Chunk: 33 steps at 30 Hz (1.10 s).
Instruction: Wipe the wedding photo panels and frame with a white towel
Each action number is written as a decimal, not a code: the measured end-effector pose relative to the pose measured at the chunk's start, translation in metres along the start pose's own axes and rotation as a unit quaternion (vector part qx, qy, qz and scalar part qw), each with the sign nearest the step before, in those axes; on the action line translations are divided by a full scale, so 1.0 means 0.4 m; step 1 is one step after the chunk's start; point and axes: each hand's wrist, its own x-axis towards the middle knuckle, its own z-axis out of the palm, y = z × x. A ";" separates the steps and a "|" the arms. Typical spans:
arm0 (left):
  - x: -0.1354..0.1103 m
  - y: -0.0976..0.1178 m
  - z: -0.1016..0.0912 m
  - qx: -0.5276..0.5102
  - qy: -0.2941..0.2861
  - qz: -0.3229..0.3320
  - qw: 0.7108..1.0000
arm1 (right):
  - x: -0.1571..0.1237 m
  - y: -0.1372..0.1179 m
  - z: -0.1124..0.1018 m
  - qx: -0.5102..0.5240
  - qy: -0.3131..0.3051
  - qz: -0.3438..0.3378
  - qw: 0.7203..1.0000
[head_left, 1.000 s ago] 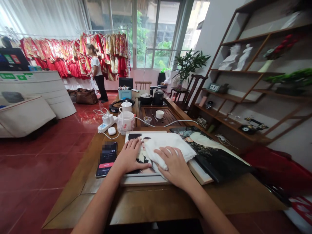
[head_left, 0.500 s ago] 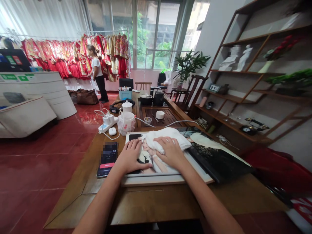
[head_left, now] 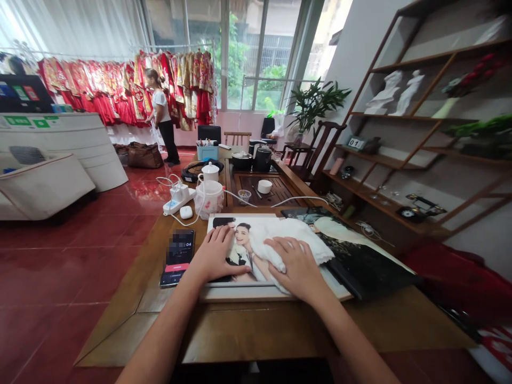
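Observation:
A framed photo print [head_left: 242, 237] of two people lies flat on the wooden table [head_left: 236, 330] before me. My left hand [head_left: 214, 257] rests open on its left part, fingers spread and thumb pointing right. A folded white cloth [head_left: 314, 240] covers the right part of the print. My right hand [head_left: 298, 269] holds the cloth from its near left side, fingers over it and pressing it against the surface. Some of the cloth is hidden beneath the palm. Just right of the print, a second, darker picture panel [head_left: 368, 272] lies close against it.
Left of the print lies a phone [head_left: 178, 258]. Behind it are a power strip [head_left: 178, 198], a white charger case [head_left: 185, 212] and a wrapped tub [head_left: 210, 200]. A white cable [head_left: 300, 200] crosses behind the print, near a white cup [head_left: 264, 186]. Further back, a person [head_left: 160, 117] stands beside hanging garments.
My right hand has slid the white cloth to the right and toward me, uncovering more of the pictured face. My left hand stays in place on the print.

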 end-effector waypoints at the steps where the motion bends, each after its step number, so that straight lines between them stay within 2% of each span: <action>1: 0.000 0.000 0.000 0.001 0.000 0.000 1.000 | 0.011 0.005 0.002 -0.001 0.001 0.000 1.000; 6: -0.001 -0.003 0.001 0.010 -0.004 -0.003 1.000 | 0.080 0.032 0.027 -0.015 0.024 0.023 0.999; 10: 0.002 -0.003 0.000 0.012 -0.009 -0.002 1.000 | 0.094 0.036 0.044 -0.022 0.032 0.039 0.998; 22: 0.000 0.000 -0.002 0.007 0.004 0.002 1.000 | -0.048 -0.030 0.009 -0.054 0.029 0.044 0.997; 25: 0.000 -0.001 -0.002 0.004 0.003 -0.002 1.000 | -0.058 -0.031 0.001 -0.054 0.024 0.037 0.998; 28: 0.000 -0.001 -0.001 0.001 0.002 -0.006 1.000 | -0.033 -0.013 0.004 -0.054 0.017 0.021 0.998; 33: -0.001 -0.002 0.000 -0.008 0.003 -0.006 1.000 | 0.056 0.024 0.030 -0.040 0.028 0.020 0.999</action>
